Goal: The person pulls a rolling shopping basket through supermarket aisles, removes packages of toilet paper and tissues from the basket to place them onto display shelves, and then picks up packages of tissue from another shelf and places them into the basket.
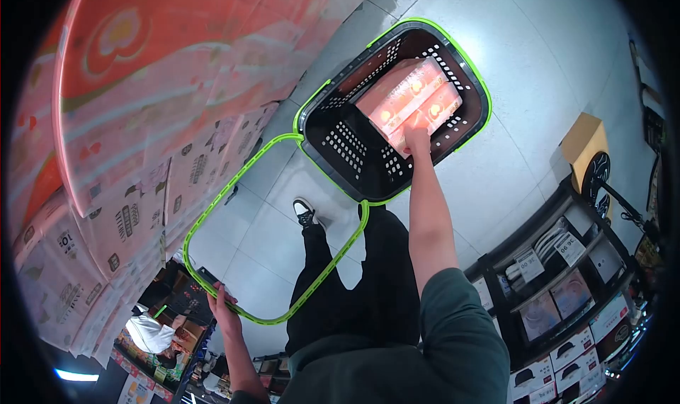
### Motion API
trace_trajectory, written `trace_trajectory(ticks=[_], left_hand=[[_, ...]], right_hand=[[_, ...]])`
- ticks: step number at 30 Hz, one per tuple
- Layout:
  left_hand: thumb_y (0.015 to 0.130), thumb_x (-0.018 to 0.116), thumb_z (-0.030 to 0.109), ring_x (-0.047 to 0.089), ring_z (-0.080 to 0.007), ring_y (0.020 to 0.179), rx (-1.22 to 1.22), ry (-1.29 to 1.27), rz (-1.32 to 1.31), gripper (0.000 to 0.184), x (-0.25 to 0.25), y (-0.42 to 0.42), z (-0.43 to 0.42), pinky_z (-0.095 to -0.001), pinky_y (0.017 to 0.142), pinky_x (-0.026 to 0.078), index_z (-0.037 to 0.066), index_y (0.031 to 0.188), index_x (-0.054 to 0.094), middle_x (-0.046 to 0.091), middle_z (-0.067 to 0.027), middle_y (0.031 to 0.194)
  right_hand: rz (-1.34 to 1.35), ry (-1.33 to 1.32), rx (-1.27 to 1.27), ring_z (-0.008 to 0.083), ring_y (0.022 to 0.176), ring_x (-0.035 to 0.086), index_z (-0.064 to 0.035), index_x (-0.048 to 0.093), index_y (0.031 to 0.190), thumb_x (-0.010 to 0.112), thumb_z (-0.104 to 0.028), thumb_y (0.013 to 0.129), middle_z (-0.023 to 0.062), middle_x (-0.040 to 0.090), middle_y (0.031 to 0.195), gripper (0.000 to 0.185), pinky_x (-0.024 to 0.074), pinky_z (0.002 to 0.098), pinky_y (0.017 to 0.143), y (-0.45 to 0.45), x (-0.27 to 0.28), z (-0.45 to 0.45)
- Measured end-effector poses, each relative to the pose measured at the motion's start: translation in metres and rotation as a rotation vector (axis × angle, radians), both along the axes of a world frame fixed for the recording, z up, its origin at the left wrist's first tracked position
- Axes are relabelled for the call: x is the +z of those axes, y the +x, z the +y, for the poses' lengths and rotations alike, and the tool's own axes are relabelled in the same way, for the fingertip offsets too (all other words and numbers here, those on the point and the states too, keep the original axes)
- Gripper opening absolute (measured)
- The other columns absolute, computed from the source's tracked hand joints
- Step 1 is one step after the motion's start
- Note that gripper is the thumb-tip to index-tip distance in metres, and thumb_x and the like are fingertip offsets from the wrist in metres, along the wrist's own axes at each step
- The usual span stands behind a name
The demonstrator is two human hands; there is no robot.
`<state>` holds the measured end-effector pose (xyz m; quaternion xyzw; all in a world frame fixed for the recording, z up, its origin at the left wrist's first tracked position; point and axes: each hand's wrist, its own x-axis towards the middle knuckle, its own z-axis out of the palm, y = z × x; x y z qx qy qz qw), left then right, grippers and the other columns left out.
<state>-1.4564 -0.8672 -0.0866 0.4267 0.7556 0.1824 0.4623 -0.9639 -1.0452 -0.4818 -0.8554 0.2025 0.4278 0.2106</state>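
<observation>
My left hand is closed around the far end of the long lime-green handle, which swings out from a black shopping basket with a green rim. My right hand reaches down into the basket, closed on the near end of a pink plastic-wrapped tissue pack with a heart print. Beside it lies a second, similar pink pack. Both packs sit slanted toward the basket's far side. Some of my right fingers are hidden against the pack.
A tall stack of large pink and red wrapped packs rises close on my left. Shelves with boxed goods and price tags stand on my right, near a cardboard box. A person in white is behind at lower left. Grey tiles cover the floor.
</observation>
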Motion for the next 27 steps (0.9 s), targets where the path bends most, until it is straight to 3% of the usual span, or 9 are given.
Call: trace_trajectory(ticks=[8,11,12,17,18,19,21,22,27], left_hand=[[0.091,0.055,0.013,0.042,-0.0077,0.058,-0.025,-0.003,-0.017,0.024,0.003,0.004,0.013,-0.0234,0.055,0.039,0.002,0.112,0.05,0.043,0.0007,0.07],[0.091,0.055,0.014,0.043,-0.0083,0.058,-0.059,0.003,-0.031,0.025,0.003,-0.001,0.02,-0.0234,0.055,0.039,0.002,0.113,0.05,0.044,0.0004,0.07],[0.091,0.055,0.015,0.043,-0.0086,0.057,-0.094,0.0,-0.014,0.026,0.003,-0.002,0.022,-0.0234,0.055,0.039,0.002,0.113,0.05,0.044,0.0003,0.07],[0.091,0.055,0.018,0.045,-0.0086,0.058,-0.171,-0.041,0.024,0.027,-0.005,-0.006,0.043,-0.0236,0.055,0.039,0.003,0.113,0.049,0.044,0.0005,0.068],[0.089,0.058,0.017,0.053,-0.0155,0.073,-0.191,-0.118,0.008,0.036,-0.003,-0.013,0.05,-0.0299,0.068,0.046,0.001,0.119,0.046,0.052,-0.0068,0.082],[0.089,0.058,0.017,0.053,-0.0155,0.073,-0.191,-0.113,-0.014,0.036,0.001,-0.008,0.052,-0.0299,0.068,0.046,0.001,0.119,0.046,0.052,-0.0068,0.082],[0.084,0.063,0.014,0.054,-0.0272,0.097,-0.637,0.52,0.607,0.051,0.015,0.015,0.047,-0.0385,0.087,0.044,-0.003,0.127,0.041,0.051,-0.0172,0.106],[0.079,0.067,0.012,0.045,-0.0362,0.115,-0.704,0.412,0.478,0.065,0.041,0.043,0.045,-0.0442,0.099,0.036,-0.005,0.133,0.035,0.043,-0.023,0.122],[0.06,0.087,0.034,0.026,-0.0398,0.135,-1.237,0.529,-0.04,0.121,0.149,0.215,-0.03,-0.0452,0.111,0.024,-0.001,0.144,0.006,0.018,-0.0253,0.147]], right_hand=[[-0.023,0.081,0.211,0.0281,0.062,0.068,0.0099,0.063,0.092,0.038,-0.031,0.093,0.0245,0.066,0.074,0.048,0.0558,0.0371,0.061,0.008,-0.019,-0.026],[-0.21,0.145,0.252,0.0278,0.059,0.067,0.0093,0.063,0.087,0.037,-0.03,0.094,0.0234,0.066,0.072,0.048,0.0548,0.0372,0.06,0.013,0.02,-0.022],[-0.122,0.247,0.067,0.0294,0.06,0.067,0.0089,0.063,0.085,0.047,-0.029,0.09,0.0205,0.066,0.07,0.041,0.0534,0.0373,0.063,0.017,0.049,-0.017],[-0.135,0.562,0.041,0.0179,0.044,0.055,0.0045,0.058,0.071,0.048,-0.031,0.094,0.0102,0.057,0.054,0.044,0.0443,0.0325,0.047,0.006,0.202,-0.001],[-0.173,0.597,0.057,0.0155,0.043,0.052,0.0028,0.057,0.068,0.048,-0.03,0.095,0.0087,0.055,0.051,0.044,0.0424,0.0321,0.046,0.0,0.246,0.004],[-0.229,0.643,0.062,0.013,0.044,0.052,0.0019,0.056,0.066,0.05,-0.03,0.095,0.0075,0.055,0.052,0.044,0.0416,0.0297,0.045,-0.008,0.261,0.004],[-0.193,0.743,0.066,0.0114,0.045,0.052,0.0019,0.056,0.066,0.052,-0.027,0.095,0.0066,0.055,0.053,0.041,0.0408,0.0278,0.044,-0.019,0.347,0.013],[-0.212,0.751,0.072,0.0114,0.045,0.052,0.0019,0.056,0.066,0.052,-0.027,0.095,0.0066,0.055,0.053,0.041,0.0408,0.0278,0.044,-0.023,0.392,0.02],[-0.156,1.027,-0.017,0.0113,0.045,0.052,0.002,0.056,0.065,0.05,-0.024,0.096,0.0067,0.056,0.054,0.041,0.041,0.0282,0.044,-0.065,0.582,0.043]])
